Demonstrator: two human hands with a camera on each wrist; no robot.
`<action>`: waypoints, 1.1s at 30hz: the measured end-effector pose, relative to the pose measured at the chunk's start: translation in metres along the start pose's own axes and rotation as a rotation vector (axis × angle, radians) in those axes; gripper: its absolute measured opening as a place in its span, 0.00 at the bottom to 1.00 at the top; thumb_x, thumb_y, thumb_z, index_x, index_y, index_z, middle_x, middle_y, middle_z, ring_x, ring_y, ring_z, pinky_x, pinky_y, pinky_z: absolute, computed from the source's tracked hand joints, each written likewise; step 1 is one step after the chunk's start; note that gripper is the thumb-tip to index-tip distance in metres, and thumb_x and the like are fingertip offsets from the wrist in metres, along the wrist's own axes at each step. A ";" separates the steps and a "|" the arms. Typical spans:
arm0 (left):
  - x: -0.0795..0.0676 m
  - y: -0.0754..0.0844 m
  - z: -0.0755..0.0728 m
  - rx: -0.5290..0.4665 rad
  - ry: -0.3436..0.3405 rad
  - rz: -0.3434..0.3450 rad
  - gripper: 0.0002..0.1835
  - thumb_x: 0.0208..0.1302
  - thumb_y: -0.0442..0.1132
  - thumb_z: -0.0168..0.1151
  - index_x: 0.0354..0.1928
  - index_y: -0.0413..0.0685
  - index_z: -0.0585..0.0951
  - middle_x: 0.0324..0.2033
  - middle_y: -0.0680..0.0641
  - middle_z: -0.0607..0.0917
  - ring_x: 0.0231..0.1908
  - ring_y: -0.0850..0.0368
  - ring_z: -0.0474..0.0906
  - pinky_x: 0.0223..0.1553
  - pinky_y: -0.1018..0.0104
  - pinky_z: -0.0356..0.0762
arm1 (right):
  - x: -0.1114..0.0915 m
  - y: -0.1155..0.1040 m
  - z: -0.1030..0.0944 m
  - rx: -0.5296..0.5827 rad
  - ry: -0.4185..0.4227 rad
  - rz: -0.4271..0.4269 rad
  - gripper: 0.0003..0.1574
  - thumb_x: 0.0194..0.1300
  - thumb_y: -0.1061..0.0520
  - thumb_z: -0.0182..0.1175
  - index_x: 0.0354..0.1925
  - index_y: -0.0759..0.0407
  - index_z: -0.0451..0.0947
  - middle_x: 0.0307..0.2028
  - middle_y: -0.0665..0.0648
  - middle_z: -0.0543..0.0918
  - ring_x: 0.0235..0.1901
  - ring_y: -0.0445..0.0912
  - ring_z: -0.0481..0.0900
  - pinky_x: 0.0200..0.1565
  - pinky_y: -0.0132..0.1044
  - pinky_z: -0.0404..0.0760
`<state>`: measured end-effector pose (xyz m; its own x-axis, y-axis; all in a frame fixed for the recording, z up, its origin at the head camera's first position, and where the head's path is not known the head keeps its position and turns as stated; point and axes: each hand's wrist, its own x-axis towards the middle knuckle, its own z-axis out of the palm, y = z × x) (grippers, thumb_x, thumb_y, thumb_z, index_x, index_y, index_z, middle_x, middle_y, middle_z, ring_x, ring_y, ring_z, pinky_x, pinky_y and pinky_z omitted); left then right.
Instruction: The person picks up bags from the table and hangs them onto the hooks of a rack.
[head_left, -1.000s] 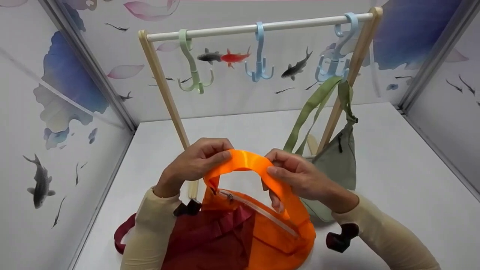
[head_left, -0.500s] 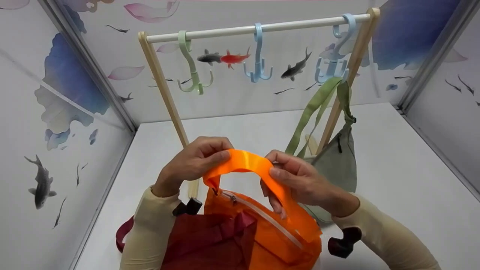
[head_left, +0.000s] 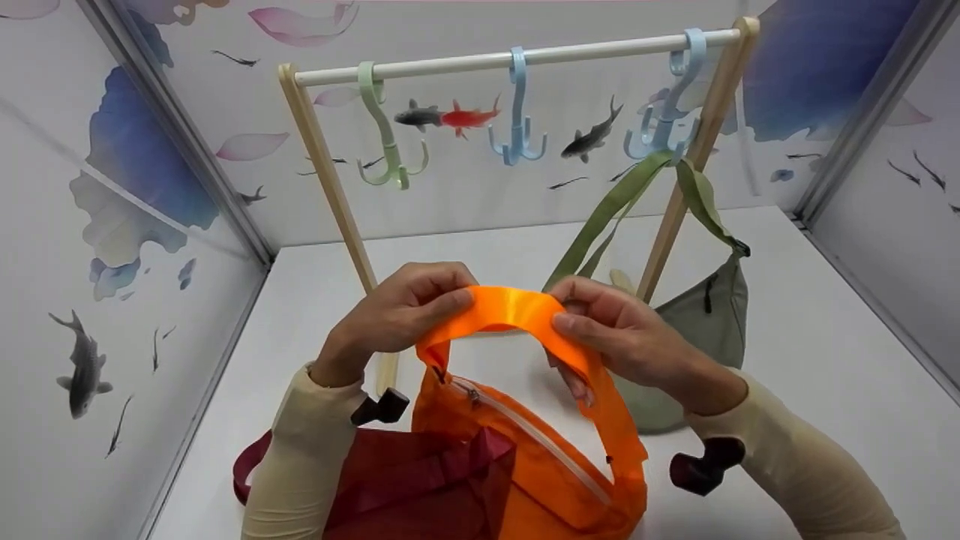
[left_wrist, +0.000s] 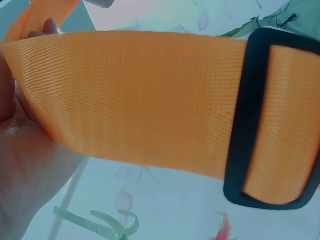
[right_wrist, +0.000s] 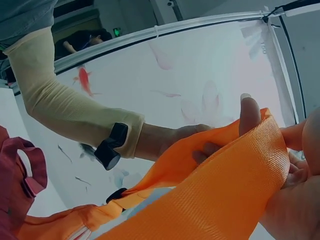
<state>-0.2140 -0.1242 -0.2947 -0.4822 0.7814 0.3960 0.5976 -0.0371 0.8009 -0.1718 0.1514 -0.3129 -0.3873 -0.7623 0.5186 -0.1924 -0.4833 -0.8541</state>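
Observation:
In the head view my left hand [head_left: 401, 311] pinches the orange webbing strap [head_left: 514, 304] between thumb and fingers. My right hand [head_left: 634, 337] pinches the same strap a little farther right, and the stretch between them arches upward. Below hangs the orange bag [head_left: 540, 450] with a pale zipper, partly covered by a maroon bag [head_left: 420, 484] in front of it. A black buckle [left_wrist: 247, 115] on the strap fills the right side of the left wrist view. From the right wrist, the strap [right_wrist: 220, 195] folds over my fingers.
Behind my hands stands a wooden-legged rack with a white rail [head_left: 450, 61]. It carries a green hook [head_left: 388, 142], a middle blue hook [head_left: 517, 112] and a right blue hook [head_left: 664, 112]. A grey-green bag [head_left: 709, 319] hangs from the right one, close to my right hand.
Both hands have risen slightly and shifted right with the strap. The strap's right side now stands apart from the orange bag's body. The grey-green bag has swung right, and its hook has turned.

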 end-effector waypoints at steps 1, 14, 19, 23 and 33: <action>0.001 0.000 0.000 0.006 0.004 -0.003 0.22 0.75 0.51 0.52 0.39 0.35 0.78 0.25 0.44 0.74 0.24 0.57 0.69 0.29 0.71 0.72 | 0.000 -0.002 -0.001 -0.021 0.009 0.004 0.12 0.78 0.68 0.38 0.54 0.69 0.64 0.30 0.65 0.74 0.20 0.53 0.74 0.28 0.36 0.83; 0.013 -0.004 -0.005 0.066 0.035 -0.068 0.27 0.71 0.58 0.56 0.46 0.37 0.80 0.29 0.48 0.78 0.26 0.55 0.71 0.30 0.70 0.72 | 0.000 -0.025 -0.016 -0.283 0.187 0.156 0.09 0.77 0.65 0.46 0.50 0.67 0.70 0.27 0.57 0.76 0.17 0.47 0.76 0.23 0.33 0.81; 0.016 -0.005 -0.007 0.095 0.044 -0.068 0.29 0.67 0.62 0.58 0.50 0.40 0.81 0.34 0.47 0.81 0.30 0.53 0.75 0.34 0.68 0.76 | 0.000 -0.034 -0.023 -0.409 0.222 0.183 0.11 0.76 0.65 0.49 0.50 0.73 0.69 0.27 0.56 0.78 0.16 0.49 0.76 0.22 0.35 0.81; 0.022 -0.004 -0.008 0.126 0.084 -0.064 0.26 0.68 0.59 0.60 0.50 0.41 0.81 0.36 0.47 0.82 0.33 0.53 0.77 0.39 0.65 0.78 | 0.002 -0.040 -0.027 -0.481 0.272 0.223 0.11 0.75 0.64 0.50 0.51 0.72 0.70 0.28 0.55 0.79 0.16 0.48 0.75 0.21 0.34 0.80; 0.033 -0.005 -0.011 0.157 0.157 -0.086 0.18 0.69 0.50 0.62 0.50 0.43 0.81 0.41 0.48 0.84 0.37 0.54 0.79 0.43 0.60 0.82 | 0.008 -0.049 -0.038 -0.626 0.354 0.253 0.12 0.74 0.63 0.54 0.51 0.70 0.74 0.26 0.55 0.81 0.14 0.47 0.73 0.20 0.33 0.78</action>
<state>-0.2397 -0.1051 -0.2805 -0.6222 0.6703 0.4045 0.6363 0.1321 0.7600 -0.1995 0.1848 -0.2688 -0.7330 -0.5829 0.3506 -0.4944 0.1024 -0.8632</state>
